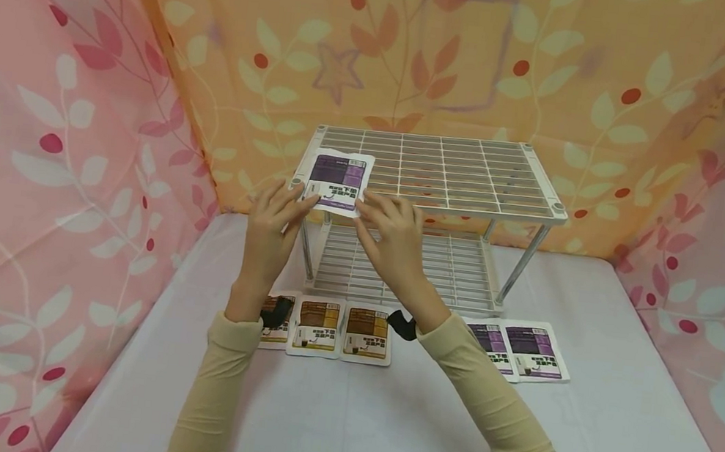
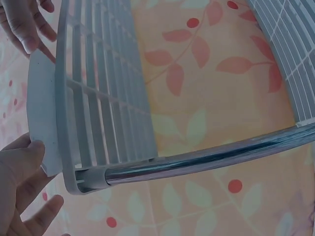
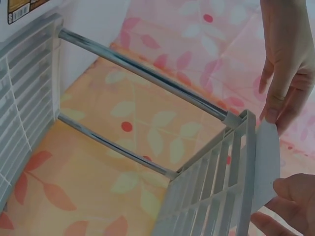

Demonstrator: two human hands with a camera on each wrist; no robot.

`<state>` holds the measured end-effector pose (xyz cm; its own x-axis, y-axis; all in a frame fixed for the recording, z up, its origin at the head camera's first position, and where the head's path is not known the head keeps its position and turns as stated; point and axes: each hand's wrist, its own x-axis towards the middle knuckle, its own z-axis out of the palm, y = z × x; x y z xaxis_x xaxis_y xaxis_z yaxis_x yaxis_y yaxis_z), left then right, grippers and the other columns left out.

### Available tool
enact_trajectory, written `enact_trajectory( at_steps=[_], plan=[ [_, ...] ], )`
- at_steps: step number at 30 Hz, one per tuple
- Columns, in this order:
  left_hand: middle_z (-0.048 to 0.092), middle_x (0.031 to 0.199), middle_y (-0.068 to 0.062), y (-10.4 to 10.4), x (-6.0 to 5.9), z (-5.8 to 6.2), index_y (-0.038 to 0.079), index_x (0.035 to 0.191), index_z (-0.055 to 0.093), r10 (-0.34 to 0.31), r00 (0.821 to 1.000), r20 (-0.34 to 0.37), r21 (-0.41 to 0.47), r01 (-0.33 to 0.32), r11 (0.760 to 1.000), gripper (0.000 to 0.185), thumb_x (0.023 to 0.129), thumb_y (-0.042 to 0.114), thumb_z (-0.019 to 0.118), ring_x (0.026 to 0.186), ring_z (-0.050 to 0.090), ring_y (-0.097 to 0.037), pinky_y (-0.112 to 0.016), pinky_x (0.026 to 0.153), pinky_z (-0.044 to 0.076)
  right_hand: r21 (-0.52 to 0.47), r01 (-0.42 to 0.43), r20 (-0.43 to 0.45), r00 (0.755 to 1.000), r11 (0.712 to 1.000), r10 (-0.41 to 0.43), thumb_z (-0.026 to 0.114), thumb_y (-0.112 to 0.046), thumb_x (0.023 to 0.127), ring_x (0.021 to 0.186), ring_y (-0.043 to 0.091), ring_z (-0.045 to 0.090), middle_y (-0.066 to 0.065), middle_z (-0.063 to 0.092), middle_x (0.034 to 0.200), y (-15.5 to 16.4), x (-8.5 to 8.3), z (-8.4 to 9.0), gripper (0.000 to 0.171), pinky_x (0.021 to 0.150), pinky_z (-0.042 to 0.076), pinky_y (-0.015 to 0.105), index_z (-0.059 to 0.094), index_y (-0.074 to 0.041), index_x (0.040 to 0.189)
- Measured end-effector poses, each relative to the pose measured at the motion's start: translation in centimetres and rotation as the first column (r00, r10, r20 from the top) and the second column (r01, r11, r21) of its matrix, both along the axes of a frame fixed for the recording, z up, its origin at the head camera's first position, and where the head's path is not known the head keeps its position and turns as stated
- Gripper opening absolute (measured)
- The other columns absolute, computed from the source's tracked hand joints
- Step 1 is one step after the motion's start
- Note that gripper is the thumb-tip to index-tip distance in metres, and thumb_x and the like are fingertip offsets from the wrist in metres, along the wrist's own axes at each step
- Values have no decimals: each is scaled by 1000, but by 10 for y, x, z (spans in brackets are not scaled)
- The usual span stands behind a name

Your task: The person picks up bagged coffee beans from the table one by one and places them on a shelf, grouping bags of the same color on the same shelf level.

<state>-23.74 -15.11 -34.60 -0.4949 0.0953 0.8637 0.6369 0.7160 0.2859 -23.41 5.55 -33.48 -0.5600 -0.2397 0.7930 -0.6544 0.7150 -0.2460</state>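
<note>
Over the front left corner of the white wire rack's top shelf (image 1: 453,180) is a flat purple-and-white packet (image 1: 338,172), its printed face up. My left hand (image 1: 273,224) pinches the packet by its left edge. On the opposite edge, my right hand (image 1: 394,240) holds it between thumb and fingers. Both wrist views show the packet's pale underside (image 2: 42,108) close against the shelf's rim; whether it fully rests there I cannot tell.
Brown-and-white packets (image 1: 316,326) lie in a row on the white table before the rack, one partly hidden by my left wrist. Purple packets (image 1: 531,350) lie to the right, partly behind my sleeve. Metal posts (image 1: 523,263) join the top shelf to the lower shelf (image 1: 398,263).
</note>
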Motion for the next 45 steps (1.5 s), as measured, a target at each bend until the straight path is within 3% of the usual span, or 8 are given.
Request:
enact_trajectory(
  at_steps=[10,16,22,32,38,45],
  plan=[
    [65,116,-9,4,-6,1,15,108,71,42,999,15,-10,-42,999,22,87,12,64,124,46,-31,-53,111,19,51,58,61,996,997,-61,57,-22,91,109,24,48,2,61,122,-3,-3,8,26,94,30,46,67,-15,114],
    [57,129,-6,5,-7,-2,19,122,63,81,992,93,-74,-74,995,32,90,21,61,130,39,-28,-58,111,15,83,58,85,994,995,-65,52,-26,94,112,24,47,2,59,127,-1,-8,7,30,98,27,46,63,-15,119],
    [52,135,-6,6,-6,-2,20,127,58,78,986,148,-91,-65,994,37,91,24,60,133,35,-27,-57,112,12,108,50,113,992,993,-62,51,-27,95,119,24,44,2,56,130,0,-11,6,33,107,20,49,60,-15,124],
    [49,138,-8,8,-5,-1,18,131,54,90,982,167,-112,-72,991,41,92,28,58,136,31,-26,-58,111,14,148,32,129,990,989,-51,53,-28,94,128,25,41,4,52,135,2,-13,6,39,113,12,53,55,-12,130],
    [46,140,-8,8,-5,0,17,133,52,99,978,184,-127,-76,989,43,92,29,58,138,27,-26,-58,111,13,146,20,146,988,989,-42,55,-28,93,133,26,34,3,49,138,2,-15,5,44,115,3,49,51,-12,133],
    [41,143,-12,9,-6,-6,14,139,44,80,984,157,-120,-61,991,54,89,22,63,140,23,-26,-59,111,12,145,2,94,995,989,-16,55,-28,93,136,28,29,6,45,141,5,-16,-1,47,115,0,50,47,-11,136]
  ],
)
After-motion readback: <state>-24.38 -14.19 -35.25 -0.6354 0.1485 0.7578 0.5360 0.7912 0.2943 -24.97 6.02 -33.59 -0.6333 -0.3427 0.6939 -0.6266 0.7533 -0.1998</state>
